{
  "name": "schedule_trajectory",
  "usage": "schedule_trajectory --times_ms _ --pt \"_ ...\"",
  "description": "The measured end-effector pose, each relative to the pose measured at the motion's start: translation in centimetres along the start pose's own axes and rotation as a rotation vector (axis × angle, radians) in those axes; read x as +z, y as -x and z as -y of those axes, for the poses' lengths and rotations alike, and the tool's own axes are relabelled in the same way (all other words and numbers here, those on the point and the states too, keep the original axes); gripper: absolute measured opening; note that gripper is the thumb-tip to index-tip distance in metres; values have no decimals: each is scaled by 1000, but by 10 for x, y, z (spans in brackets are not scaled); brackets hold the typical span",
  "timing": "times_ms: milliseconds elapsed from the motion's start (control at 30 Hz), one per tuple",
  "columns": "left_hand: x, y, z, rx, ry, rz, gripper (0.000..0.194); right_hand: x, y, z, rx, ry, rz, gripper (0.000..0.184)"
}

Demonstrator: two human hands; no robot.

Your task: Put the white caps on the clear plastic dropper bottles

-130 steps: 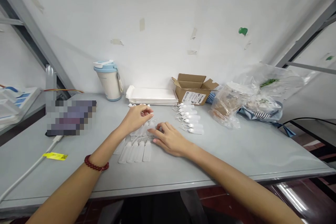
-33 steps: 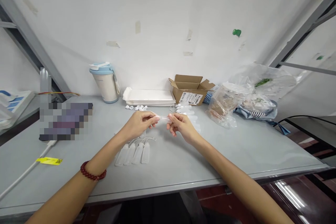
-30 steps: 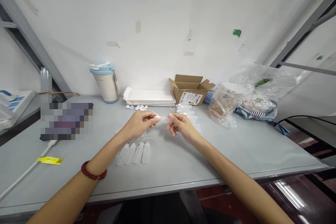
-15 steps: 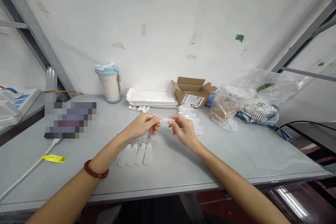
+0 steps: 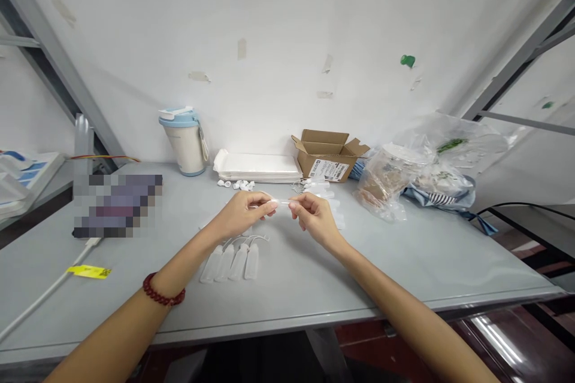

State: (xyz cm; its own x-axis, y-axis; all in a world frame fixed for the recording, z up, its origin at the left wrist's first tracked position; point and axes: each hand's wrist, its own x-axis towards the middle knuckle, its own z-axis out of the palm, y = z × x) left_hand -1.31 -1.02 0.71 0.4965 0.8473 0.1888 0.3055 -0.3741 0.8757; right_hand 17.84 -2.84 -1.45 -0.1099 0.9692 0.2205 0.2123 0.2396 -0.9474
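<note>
My left hand (image 5: 245,213) and my right hand (image 5: 314,221) are raised just above the grey table, fingertips nearly meeting. Between them, both pinch a thin clear plastic piece (image 5: 281,202), too fine to identify exactly. Below my left wrist lies a row of translucent squeeze bottles (image 5: 229,263) with thin looped cords. Another row of small white bottles (image 5: 320,191) sits behind my right hand, partly hidden by it. Several small white caps (image 5: 238,185) lie near the back of the table.
A stack of white foam trays (image 5: 256,166), an open cardboard box (image 5: 327,158) and a blue-lidded tumbler (image 5: 183,142) stand along the wall. Plastic bags (image 5: 395,176) are heaped at the right. A pixelated object (image 5: 117,206), a white cable and a yellow tag lie at the left.
Compared with the oldest frame, both hands have risen from the bottles on the table and now hold the clear piece between them. Over the last second the hands have barely moved, and the view has shifted slightly.
</note>
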Motion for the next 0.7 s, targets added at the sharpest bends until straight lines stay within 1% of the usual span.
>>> schedule_trajectory --times_ms 133,233,367,533,600,700 --pt "-1 -1 1 -75 92 103 40 -1 1 2 -52 50 15 25" --pt "-1 -2 4 -122 128 107 46 0 2 4 -81 107 7 23" --pt "2 -2 7 -104 45 78 46 -1 2 4 -74 159 -2 27" --pt "9 -1 6 -99 2 50 45 -2 0 1 -19 132 -1 29" --pt "10 0 4 -74 -101 3 42 -3 -1 -1 2 116 -3 30" --pt "12 1 0 -2 -302 -77 35 -3 -3 -4 34 93 -9 32"
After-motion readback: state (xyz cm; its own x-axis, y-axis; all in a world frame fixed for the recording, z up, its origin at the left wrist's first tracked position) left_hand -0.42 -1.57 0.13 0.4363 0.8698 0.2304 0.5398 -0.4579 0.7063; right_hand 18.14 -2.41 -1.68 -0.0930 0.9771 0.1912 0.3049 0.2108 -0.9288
